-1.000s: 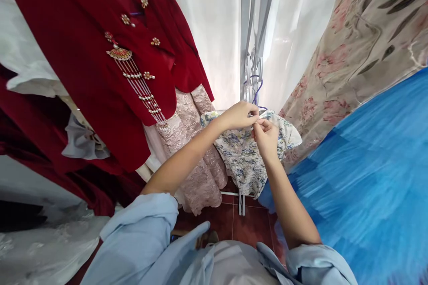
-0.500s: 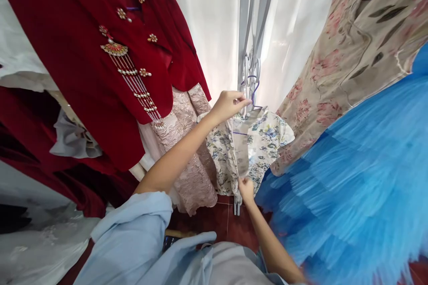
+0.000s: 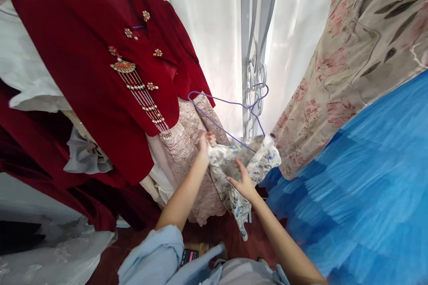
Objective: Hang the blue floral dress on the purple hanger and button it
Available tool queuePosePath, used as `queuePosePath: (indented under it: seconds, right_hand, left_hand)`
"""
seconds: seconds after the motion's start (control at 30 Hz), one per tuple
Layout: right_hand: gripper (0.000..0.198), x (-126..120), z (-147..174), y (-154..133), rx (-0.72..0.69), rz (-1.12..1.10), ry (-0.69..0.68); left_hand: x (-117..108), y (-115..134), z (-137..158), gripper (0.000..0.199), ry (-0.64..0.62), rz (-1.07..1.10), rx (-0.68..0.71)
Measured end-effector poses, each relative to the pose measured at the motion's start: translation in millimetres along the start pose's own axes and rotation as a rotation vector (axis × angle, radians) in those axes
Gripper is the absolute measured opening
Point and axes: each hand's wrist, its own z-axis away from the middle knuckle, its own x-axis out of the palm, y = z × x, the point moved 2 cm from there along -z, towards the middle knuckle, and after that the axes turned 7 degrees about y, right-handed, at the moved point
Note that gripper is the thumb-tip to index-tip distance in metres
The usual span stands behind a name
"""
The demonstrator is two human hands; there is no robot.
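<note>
A white floral blouse [image 3: 239, 187] hangs crumpled, its right shoulder still on a purple wire hanger [image 3: 222, 99]. The hanger's left arm is bare, and its hook sits by the grey metal rack [image 3: 254, 71]. My left hand [image 3: 206, 141] is closed on the blouse's left shoulder, pulled off to the left below the hanger. My right hand [image 3: 245, 182] has its fingers apart in front of the blouse's neckline, near the cloth. Whether the fingertips touch it I cannot tell.
On the left hang a dark red velvet jacket [image 3: 100, 53] and a pale pink textured skirt [image 3: 203, 178]. To the right are a beige floral dress [image 3: 321, 80] and a blue ruffled tulle skirt [image 3: 354, 187]. White curtains [image 3: 207, 22] fall behind the rack.
My left hand has moved down and left from the hanger's neck, drawing the blouse's left shoulder off the hanger. My right hand has let go of the front edge and opened.
</note>
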Motion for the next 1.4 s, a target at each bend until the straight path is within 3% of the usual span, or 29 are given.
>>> queuePosePath:
  seconds: [0.03, 0.1, 0.17, 0.2, 0.27, 0.37, 0.43, 0.5, 0.6, 0.7, 0.87, 0.97, 1.07, 1.2, 1.3, 1.4]
  right_hand:
    - [0.063, 3, -4, -7, -0.026, 0.007, -0.045]
    - [0.044, -1, -9, -15, 0.004, -0.009, -0.139]
    - [0.014, -19, -10, -21, 0.093, -0.043, -0.24]
    - [0.01, -34, -8, -25, 0.137, -0.061, -0.293]
    - [0.015, -71, -3, -38, 0.186, -0.091, -0.396]
    - [0.008, -130, 2, -71, 0.14, -0.078, -0.424]
    - [0.008, -162, 4, -95, 0.087, -0.006, -0.373]
    - [0.01, -186, 6, -113, 0.028, 0.086, -0.313]
    - [0.017, -218, 12, -127, -0.054, 0.2, -0.235]
    - [0.019, -254, 20, -129, -0.068, 0.259, -0.132]
    - [0.03, -298, 32, -124, 0.038, 0.328, -0.048]
    - [0.035, -306, 36, -119, 0.078, 0.326, -0.062]
    - [0.036, -310, 35, -111, 0.108, 0.284, 0.028]
    - [0.036, -308, 25, -105, 0.085, 0.184, 0.124]
    - [0.033, -299, 15, -100, 0.056, 0.162, 0.097]
    - [0.034, -293, 8, -86, 0.033, 0.181, 0.119]
  left_hand:
    - [12, -22, 19, 0.047, -0.006, -0.012, -0.035]
    - [35, -58, 53, 0.043, -0.034, -0.045, -0.069]
    - [51, -76, 82, 0.042, -0.188, -0.141, -0.057]
    - [55, -80, 94, 0.043, -0.311, -0.207, -0.046]
    - [54, -81, 117, 0.047, -0.581, -0.321, -0.067]
    - [40, -85, 154, 0.059, -0.892, -0.394, -0.263]
    - [30, -95, 182, 0.061, -1.013, -0.443, -0.404]
    - [22, -109, 206, 0.055, -1.055, -0.512, -0.436]
    - [9, -127, 225, 0.037, -1.011, -0.698, -0.298]
    - [-12, -129, 221, 0.025, -0.908, -0.857, -0.185]
    - [-46, -100, 188, 0.014, -0.727, -1.034, 0.009]
    - [-48, -69, 167, 0.014, -0.516, -0.949, 0.152]
    - [-30, -30, 144, 0.015, -0.37, -0.592, 0.227]
    - [13, 15, 99, 0.014, -0.263, -0.135, 0.247]
    - [50, 20, 63, 0.007, -0.262, -0.015, -0.002]
    - [78, 8, 50, 0.012, -0.421, -0.035, -0.301]
